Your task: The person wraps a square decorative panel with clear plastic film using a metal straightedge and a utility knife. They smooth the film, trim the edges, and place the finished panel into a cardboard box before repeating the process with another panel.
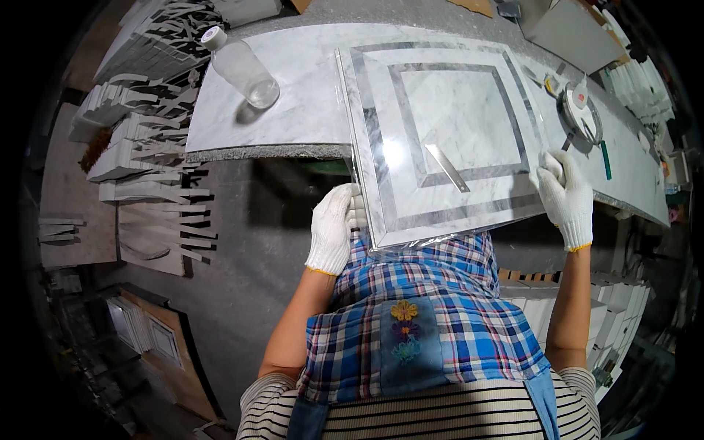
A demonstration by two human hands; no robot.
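Note:
A square marble panel (462, 110) with two grey inlaid frames on white lies on the table and juts past its near edge, toward my apron. Clear plastic film shows along its rim. My left hand (336, 227), in a white knit glove, is closed around the panel's left edge near the front corner, its fingertips partly hidden beneath. At the opposite edge, my gloved right hand (565, 194) has its fingers curled against the panel's near right corner. A small metal ruler (447, 169) rests on the panel's face, between the two hands.
A clear bottle (246, 70) with a white cap stands on the marble tabletop (308, 81), left of the panel. On the right lie a round dish (579, 114) and a dark green stick-like tool (606, 160). White strips (158, 187) are stacked at far left.

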